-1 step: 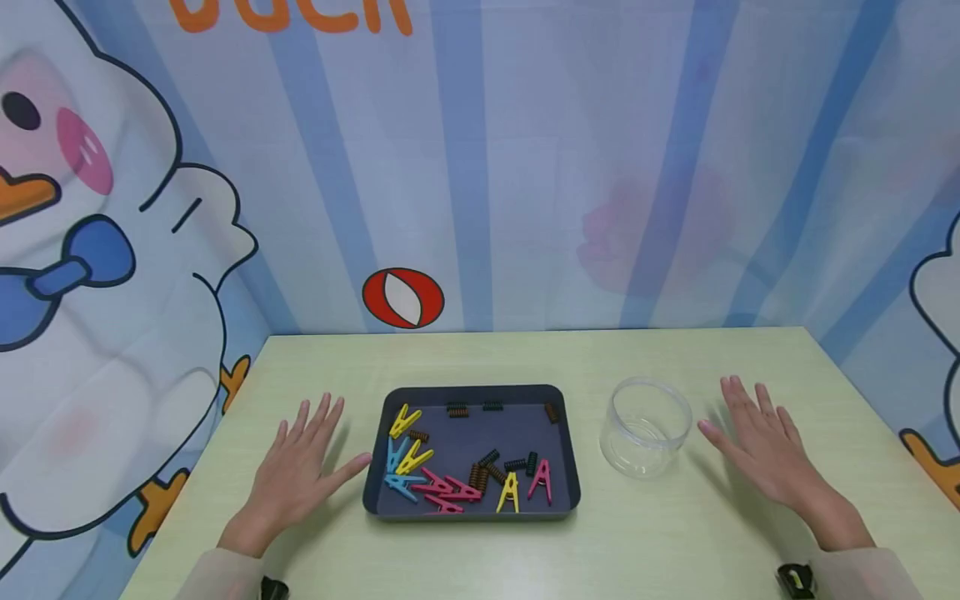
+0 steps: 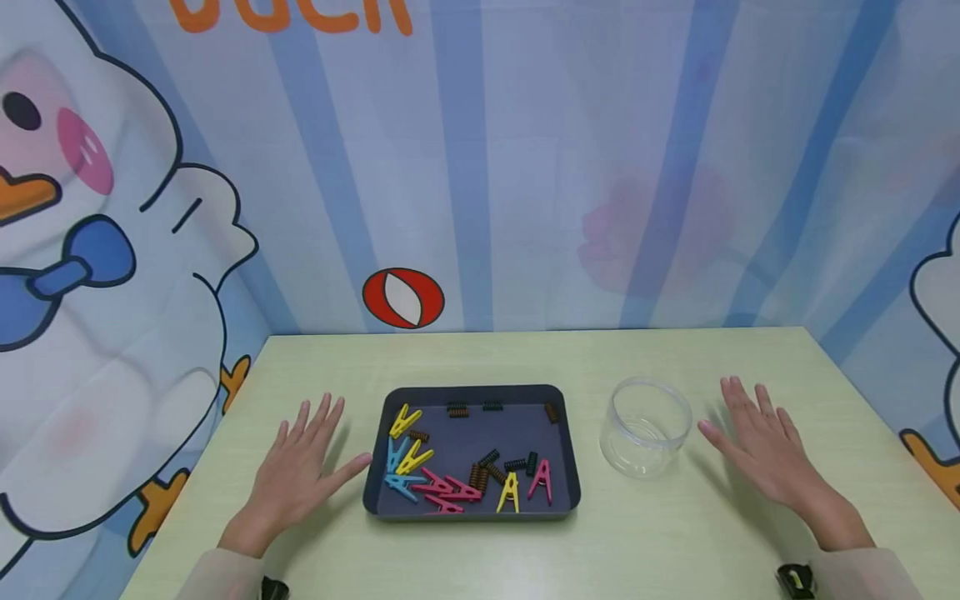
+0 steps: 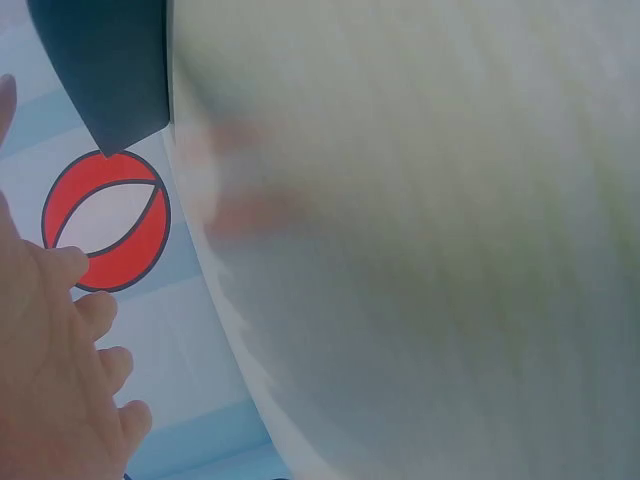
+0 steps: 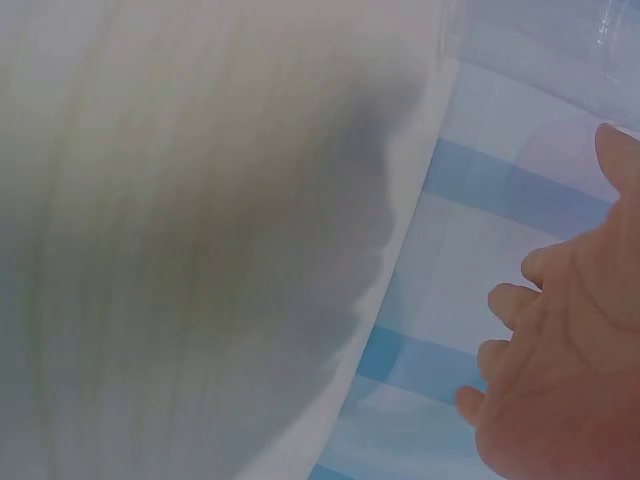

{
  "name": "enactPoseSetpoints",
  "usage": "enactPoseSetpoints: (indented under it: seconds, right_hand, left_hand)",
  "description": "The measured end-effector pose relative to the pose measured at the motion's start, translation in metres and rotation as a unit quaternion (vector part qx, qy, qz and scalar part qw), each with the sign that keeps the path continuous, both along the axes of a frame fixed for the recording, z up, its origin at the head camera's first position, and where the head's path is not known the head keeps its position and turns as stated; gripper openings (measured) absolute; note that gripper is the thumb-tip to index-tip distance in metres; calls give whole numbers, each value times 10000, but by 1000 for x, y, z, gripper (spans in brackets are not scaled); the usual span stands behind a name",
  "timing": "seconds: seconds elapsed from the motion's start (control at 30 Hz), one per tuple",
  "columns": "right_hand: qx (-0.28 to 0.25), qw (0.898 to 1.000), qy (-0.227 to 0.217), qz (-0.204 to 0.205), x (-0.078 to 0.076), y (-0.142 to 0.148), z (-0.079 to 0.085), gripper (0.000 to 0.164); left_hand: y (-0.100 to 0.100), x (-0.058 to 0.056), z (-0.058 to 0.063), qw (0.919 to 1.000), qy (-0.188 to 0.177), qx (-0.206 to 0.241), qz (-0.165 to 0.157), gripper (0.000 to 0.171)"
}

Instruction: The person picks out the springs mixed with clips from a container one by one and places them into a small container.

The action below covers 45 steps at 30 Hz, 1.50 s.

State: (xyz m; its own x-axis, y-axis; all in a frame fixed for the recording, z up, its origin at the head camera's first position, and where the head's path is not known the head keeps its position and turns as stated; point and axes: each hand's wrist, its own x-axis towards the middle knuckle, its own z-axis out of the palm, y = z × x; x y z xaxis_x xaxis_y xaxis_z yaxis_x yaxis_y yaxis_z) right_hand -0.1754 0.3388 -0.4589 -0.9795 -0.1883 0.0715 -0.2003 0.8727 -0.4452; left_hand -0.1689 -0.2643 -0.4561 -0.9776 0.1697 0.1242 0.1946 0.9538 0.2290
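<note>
In the head view my left hand [image 2: 295, 475] is spread over the table, its thumb tip close to the left wall of a dark grey tray [image 2: 480, 514]. Inside the tray lie yellow clothespins [image 2: 405, 422], blue clothespins [image 2: 403, 485] and pink clothespins [image 2: 459, 490]. Several small coil springs, black [image 2: 515, 464] and copper-coloured [image 2: 551, 413], are scattered among them and along the back. To the tray's right stands a clear round container [image 2: 647, 427] with no lid on it. My right hand [image 2: 768, 454], fingers straight, is just right of that container and holds nothing.
A pale wood-grain table [image 2: 480, 562] carries everything. Behind it hangs a blue striped cloth backdrop [image 2: 525, 167] with cartoon duck prints, meeting the table's back edge. The tray wall [image 3: 110, 70] rises near my left hand in the left wrist view.
</note>
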Motion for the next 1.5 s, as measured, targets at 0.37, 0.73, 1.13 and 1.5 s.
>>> enactPoseSetpoints:
  seconds: [0.37, 0.73, 1.13, 1.5]
  right_hand:
    - [-95, 9999, 79, 66, -1, 0, 5, 78]
    - [-561, 9981, -249, 105, 0, 0, 17, 75]
    - [-979, 9932, 619, 133, 7, -8, 30, 65]
    - [-918, 9830, 1576, 184, 11, -15, 43, 52]
  left_hand:
    - [1, 2, 3, 9979, -388, 517, -56, 91]
    - [7, -3, 2, 9816, -985, 1631, 84, 85]
    - [16, -5, 3, 9538, -1240, 2720, -282, 65]
    - [23, -6, 2, 9397, -1388, 3115, -251, 62]
